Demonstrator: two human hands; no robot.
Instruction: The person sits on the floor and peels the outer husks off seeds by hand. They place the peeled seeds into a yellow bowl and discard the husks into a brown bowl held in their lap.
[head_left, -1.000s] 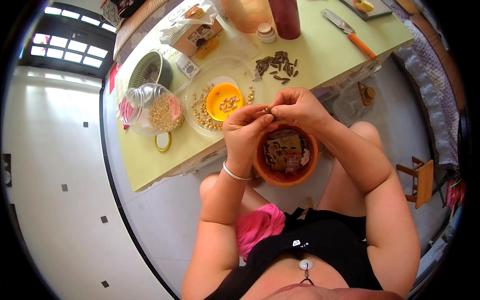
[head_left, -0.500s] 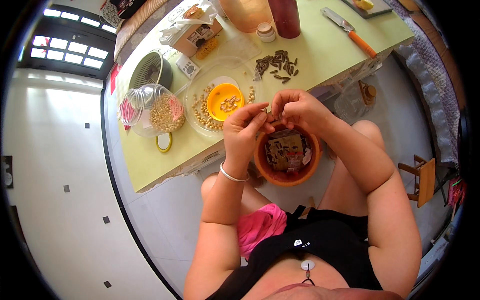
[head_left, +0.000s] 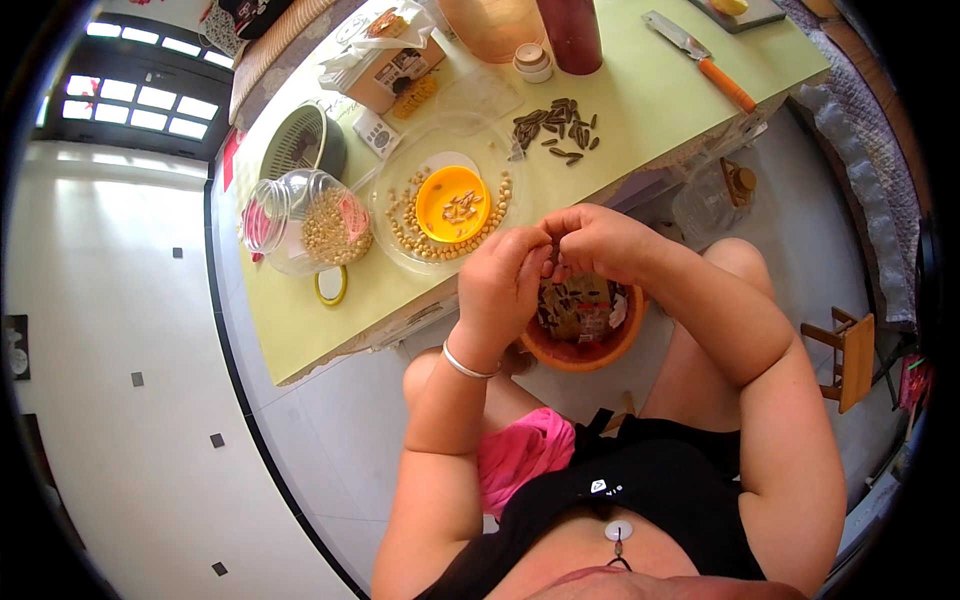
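While both hands meet over the lap, the left hand (head_left: 505, 285) and right hand (head_left: 600, 240) press their fingers together on a small dark pod (head_left: 553, 262), pinching it between the fingertips. Only a sliver of the pod shows; it looks slim and brown-black, and its shape is mostly hidden by the fingers. A thin silver bangle (head_left: 468, 362) circles the left wrist.

Just beneath the hands sits an orange bowl (head_left: 590, 350), round, holding dark husk scraps and some pale bits. It rests between the knees, below the bench edge.

Farther on, the yellow-green bench (head_left: 660, 90) carries a clear plate (head_left: 395, 235) ringed with tan seeds, and on it an orange dish (head_left: 453, 203) with a few seeds. Left of that lies a tipped clear jar (head_left: 305, 222) part-filled with the same seeds, a yellow ring lid (head_left: 331, 285) near it. Beyond the plate is a loose heap of dark pods (head_left: 560, 125), long and narrow. At the far edge lies a knife (head_left: 700, 55) with an orange handle.
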